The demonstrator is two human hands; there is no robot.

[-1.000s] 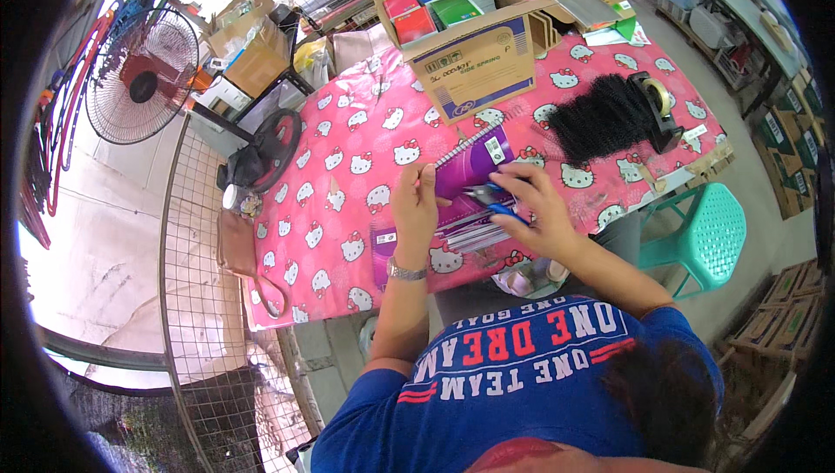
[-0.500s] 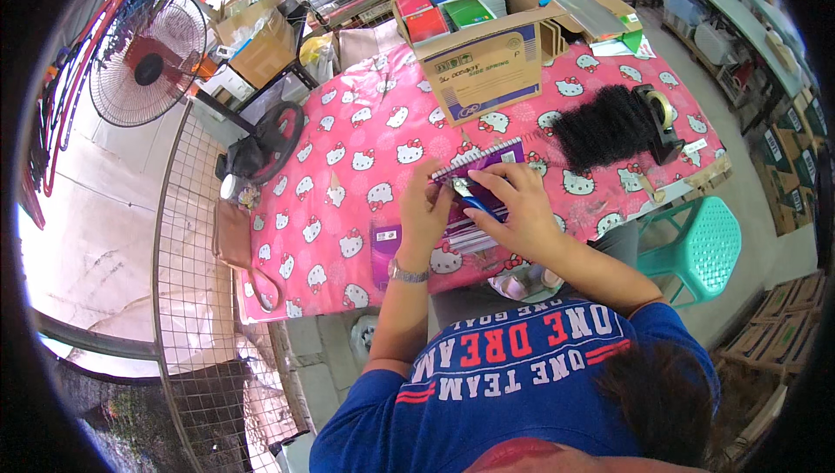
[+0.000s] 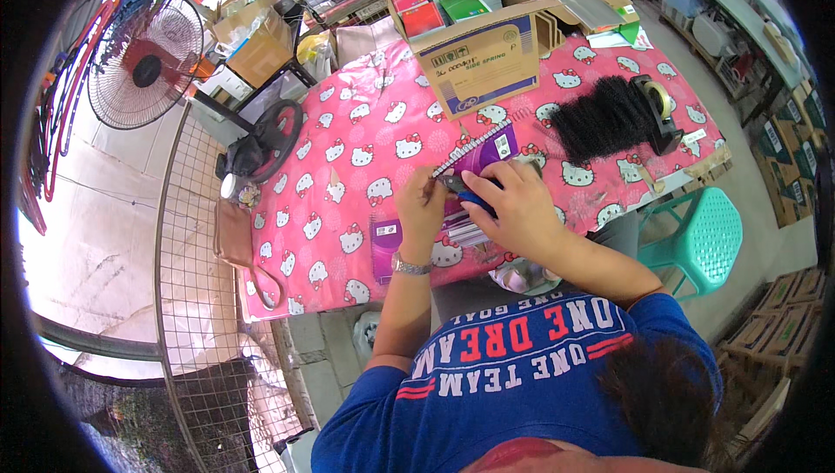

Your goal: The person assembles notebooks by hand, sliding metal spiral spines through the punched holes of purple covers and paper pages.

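Well left of the grip is a standing fan (image 3: 146, 71), and nearer, a brown pouch (image 3: 233, 234). A purple cover (image 3: 385, 251) lies just left of the left wrist. The left hand (image 3: 421, 203) has its fingers curled at the left end of the coil of a purple spiral notebook (image 3: 478, 158); I cannot tell what they pinch. The notebook sits between the hands, coil edge away from the body. Blue-handled pliers (image 3: 475, 200) point toward that same coil end, clasped in the right hand (image 3: 524, 212). Beyond the grip stands an open cardboard box (image 3: 487, 66). Right of it lie black coils (image 3: 600, 120) beside a tape dispenser (image 3: 663, 129), with a green stool (image 3: 709, 234) farther right
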